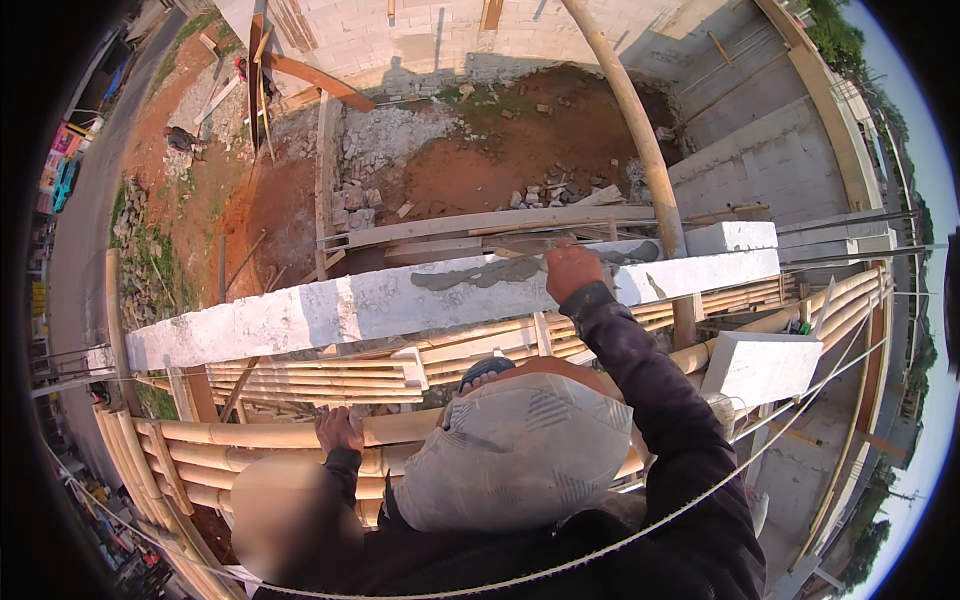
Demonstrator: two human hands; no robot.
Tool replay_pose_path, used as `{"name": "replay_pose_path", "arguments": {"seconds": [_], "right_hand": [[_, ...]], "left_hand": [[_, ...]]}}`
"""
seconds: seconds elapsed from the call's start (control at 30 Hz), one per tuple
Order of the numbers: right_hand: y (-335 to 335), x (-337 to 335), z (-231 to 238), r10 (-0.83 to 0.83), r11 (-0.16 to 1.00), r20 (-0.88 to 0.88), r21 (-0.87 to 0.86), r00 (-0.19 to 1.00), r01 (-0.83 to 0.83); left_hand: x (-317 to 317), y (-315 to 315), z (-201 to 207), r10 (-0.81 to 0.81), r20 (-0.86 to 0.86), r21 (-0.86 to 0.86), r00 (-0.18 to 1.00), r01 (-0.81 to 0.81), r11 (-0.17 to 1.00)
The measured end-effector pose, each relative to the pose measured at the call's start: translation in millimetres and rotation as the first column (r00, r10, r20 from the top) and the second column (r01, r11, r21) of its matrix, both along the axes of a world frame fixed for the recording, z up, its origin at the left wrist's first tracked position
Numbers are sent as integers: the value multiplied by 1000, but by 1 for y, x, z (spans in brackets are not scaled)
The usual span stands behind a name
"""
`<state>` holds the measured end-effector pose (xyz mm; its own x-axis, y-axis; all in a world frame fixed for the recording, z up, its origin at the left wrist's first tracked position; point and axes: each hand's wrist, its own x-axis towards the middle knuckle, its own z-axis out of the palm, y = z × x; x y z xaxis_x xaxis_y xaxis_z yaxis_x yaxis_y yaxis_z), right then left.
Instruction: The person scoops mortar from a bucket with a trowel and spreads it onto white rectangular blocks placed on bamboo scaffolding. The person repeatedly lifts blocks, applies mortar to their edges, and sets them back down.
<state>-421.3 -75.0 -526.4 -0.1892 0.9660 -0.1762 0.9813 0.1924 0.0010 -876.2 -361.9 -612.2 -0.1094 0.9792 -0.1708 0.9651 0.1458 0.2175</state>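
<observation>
My right hand [575, 272] is closed in a fist over the top of a white block wall [240, 325]. Whatever lies inside its fingers is hidden. Beside it, wet grey mortar [478, 273] is smeared along the wall's upper face, with another patch [642, 252] to the right. My left hand [340, 430] is lower and nearer, its fingers curled over a bamboo pole [235, 433] of the scaffold. Between my arms is my bent leg in light patterned trousers [520, 450]. One loose white block [735, 237] sits on the wall's right end.
Another white block [762, 368] rests on the scaffold at the right. A leaning bamboo pole [635, 125] crosses behind the wall. Steel rods [850, 252] stick out at the right end. A pale rope [660, 522] curves across in front. Far below lie red soil [480, 170] and rubble.
</observation>
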Motion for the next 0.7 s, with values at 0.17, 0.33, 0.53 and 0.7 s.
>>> {"name": "replay_pose_path", "arguments": {"seconds": [0.17, 0.33, 0.53, 0.7], "right_hand": [[-11, -41, -10, 102, 991, -31, -85, 994, -104], [12, -14, 7, -16, 993, 99, -112, 995, 27], [45, 18, 18, -77, 986, 212, -127, 974, 106], [44, 26, 17, -110, 978, 265, -142, 958, 151]], "left_hand": [[2, 2, -2, 1, 14, 29, 1000, -1, 1000], [1, 2, -4, -10, 36, 50, 999, 8, 999], [-4, 0, -7, -8, 16, 12, 1000, 8, 1000], [-7, -2, -17, 6, 18, -26, 1000, -6, 1000]]}}
